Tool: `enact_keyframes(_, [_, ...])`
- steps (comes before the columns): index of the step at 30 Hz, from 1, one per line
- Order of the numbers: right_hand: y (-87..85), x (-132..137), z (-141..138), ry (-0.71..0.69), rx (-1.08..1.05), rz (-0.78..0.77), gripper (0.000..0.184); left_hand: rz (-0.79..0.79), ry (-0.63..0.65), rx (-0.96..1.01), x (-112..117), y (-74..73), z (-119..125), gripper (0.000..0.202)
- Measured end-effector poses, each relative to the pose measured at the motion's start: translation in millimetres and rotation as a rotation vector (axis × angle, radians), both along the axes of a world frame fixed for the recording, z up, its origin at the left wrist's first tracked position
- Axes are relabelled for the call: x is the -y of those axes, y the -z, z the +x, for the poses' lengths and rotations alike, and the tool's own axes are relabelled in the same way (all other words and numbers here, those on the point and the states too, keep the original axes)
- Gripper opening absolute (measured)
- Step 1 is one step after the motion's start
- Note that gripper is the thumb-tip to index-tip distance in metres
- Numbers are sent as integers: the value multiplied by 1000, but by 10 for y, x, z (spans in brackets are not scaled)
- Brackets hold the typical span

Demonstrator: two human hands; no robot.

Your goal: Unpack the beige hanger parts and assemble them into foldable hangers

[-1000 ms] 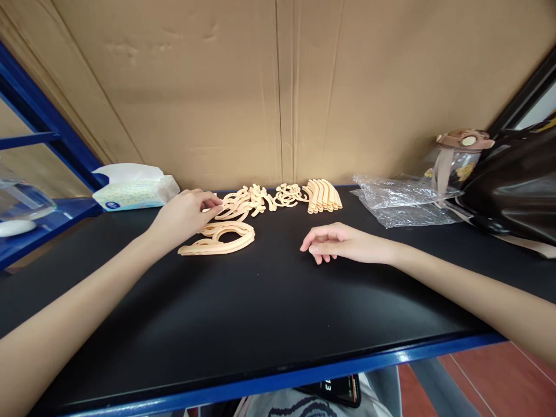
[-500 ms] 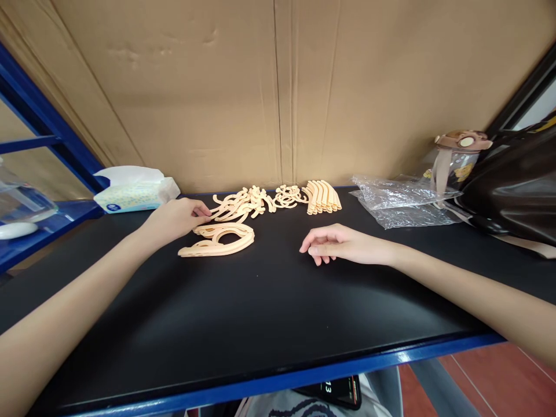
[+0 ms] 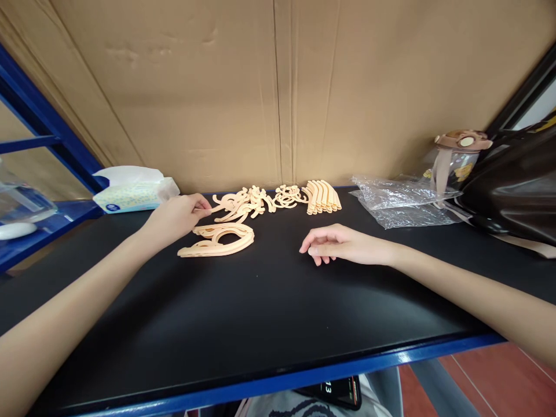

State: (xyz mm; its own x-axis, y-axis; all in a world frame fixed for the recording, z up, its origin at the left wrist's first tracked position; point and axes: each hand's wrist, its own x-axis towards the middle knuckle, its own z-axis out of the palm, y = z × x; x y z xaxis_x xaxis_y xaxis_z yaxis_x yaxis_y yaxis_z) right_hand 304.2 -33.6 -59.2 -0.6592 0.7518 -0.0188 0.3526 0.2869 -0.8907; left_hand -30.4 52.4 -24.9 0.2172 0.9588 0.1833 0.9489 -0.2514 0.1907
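Note:
My left hand (image 3: 180,217) has thumb and fingers closed on the left end of a curved beige plastic piece (image 3: 217,208), at the edge of a loose pile of similar pieces (image 3: 243,204). Just in front of that hand lie beige plastic hangers (image 3: 226,249), apparently folded and stacked. My right hand (image 3: 328,243) rests on the black table to the right, its fingers loosely bent and slightly apart, holding nothing. Behind it stands a neat row of curved beige arms (image 3: 322,197). Small hook-shaped pieces (image 3: 286,197) lie between the row and the pile.
A tissue pack (image 3: 130,191) sits at the back left. Crumpled clear plastic bags (image 3: 399,202), a bottle with a strap (image 3: 460,156) and a dark bag (image 3: 516,179) occupy the right side. Cardboard (image 3: 217,87) walls the back. Below the blue front edge (image 3: 278,385) shows a phone (image 3: 339,392).
My left hand has shifted very slightly back, up in the view, at the same end of the pile. My right hand has not moved.

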Motion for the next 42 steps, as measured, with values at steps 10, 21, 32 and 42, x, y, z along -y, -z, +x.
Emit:
enact_keyframes(10, [158,-51,-4,249,-135,208,40,34,302,231,552,34,626,28])
enact_keyframes(21, [71,2,-41,325,-32,449,24,-67,472,224,843,146,799,25])
enact_keyframes(32, [116,-70,3,355,-45,312,31,354,228,42,455,16,509,29])
enact_keyframes(42, [183,-124,25,359,110,375,31,-7,13,197,-85,109,21,42])
